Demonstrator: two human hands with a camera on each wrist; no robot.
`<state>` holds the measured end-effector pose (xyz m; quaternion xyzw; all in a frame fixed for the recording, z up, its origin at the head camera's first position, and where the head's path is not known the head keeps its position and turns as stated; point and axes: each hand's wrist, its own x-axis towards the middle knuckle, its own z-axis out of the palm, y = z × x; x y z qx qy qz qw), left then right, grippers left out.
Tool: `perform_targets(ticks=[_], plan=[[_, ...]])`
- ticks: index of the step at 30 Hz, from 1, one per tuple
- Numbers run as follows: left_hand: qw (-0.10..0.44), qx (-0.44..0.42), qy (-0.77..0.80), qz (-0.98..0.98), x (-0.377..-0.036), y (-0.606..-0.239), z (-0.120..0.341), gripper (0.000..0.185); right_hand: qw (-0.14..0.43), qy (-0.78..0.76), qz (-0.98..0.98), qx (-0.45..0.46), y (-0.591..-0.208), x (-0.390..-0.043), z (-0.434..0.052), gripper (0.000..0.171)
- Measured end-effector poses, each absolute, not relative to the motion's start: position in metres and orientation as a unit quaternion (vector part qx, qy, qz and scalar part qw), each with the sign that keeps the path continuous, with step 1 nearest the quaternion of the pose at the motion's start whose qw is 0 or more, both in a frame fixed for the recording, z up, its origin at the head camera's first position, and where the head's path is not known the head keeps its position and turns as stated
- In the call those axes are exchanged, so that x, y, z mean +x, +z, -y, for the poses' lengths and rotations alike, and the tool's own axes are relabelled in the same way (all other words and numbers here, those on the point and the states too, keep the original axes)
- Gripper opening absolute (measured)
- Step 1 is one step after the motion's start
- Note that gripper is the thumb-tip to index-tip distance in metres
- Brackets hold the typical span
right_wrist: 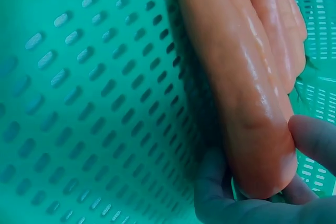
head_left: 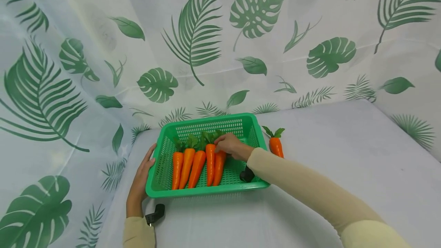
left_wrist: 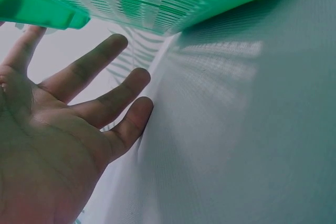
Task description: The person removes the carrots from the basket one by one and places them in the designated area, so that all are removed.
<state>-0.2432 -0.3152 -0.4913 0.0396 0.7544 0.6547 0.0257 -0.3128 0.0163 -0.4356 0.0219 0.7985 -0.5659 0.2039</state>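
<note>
Item one: a green perforated plastic basket [head_left: 156,173], rectangular, standing on the pale cloth-covered worktop [head_left: 344,156] near its back left corner. We count five orange plastic carrots with green leafy tops lying side by side on its floor, long axes roughly parallel, tips toward us and leaves toward the far wall.

Item two: the rightmost orange carrot in the basket [head_left: 219,167]. Our right hand [head_left: 231,145] comes in over the basket's right wall and lies at this carrot's thick, leafy end. In the right wrist view the fingers [right_wrist: 315,137] curl round that end, a fingertip on one side and others beneath it, so we record the hand as gripping the carrot. The carrot's long axis runs from the hand toward the near wall of the basket, with its neighbours touching or just beside it on its left. The right hand is by far the nearer of the two to it.

Item three: our left hand [head_left: 140,181], outside the basket, fingers straight and relaxed, laid flat along the left wall; the left wrist view shows the thumb up by the rim and the fingers spread beneath the basket's edge. It grips nothing.

Item four: a sixth orange carrot with a green top [head_left: 275,145], lying on the worktop just beside the basket's right wall, apart from both hands.

Item five: a white backdrop sheet printed with green leaves [head_left: 193,37], hung behind and to both sides.
</note>
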Motion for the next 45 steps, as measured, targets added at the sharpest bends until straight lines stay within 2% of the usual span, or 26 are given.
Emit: perform_targets(ticks=[12, 26, 45], plan=[[0.031, 0.036, 0.656, -0.753, -0.247, -0.49, 0.315, 0.058, 0.192, -0.568, -0.8, 0.013, -0.433, -0.313, -0.017, 0.04], [0.027, 0.039, 0.652, -0.757, -0.246, -0.493, 0.317, 0.058, 0.209, -0.642, -0.737, 0.017, -0.42, -0.319, -0.032, 0.048], [0.024, 0.049, 0.658, -0.751, -0.245, -0.493, 0.315, 0.058, 0.214, -0.621, -0.754, -0.034, -0.418, -0.318, -0.044, 0.043]])
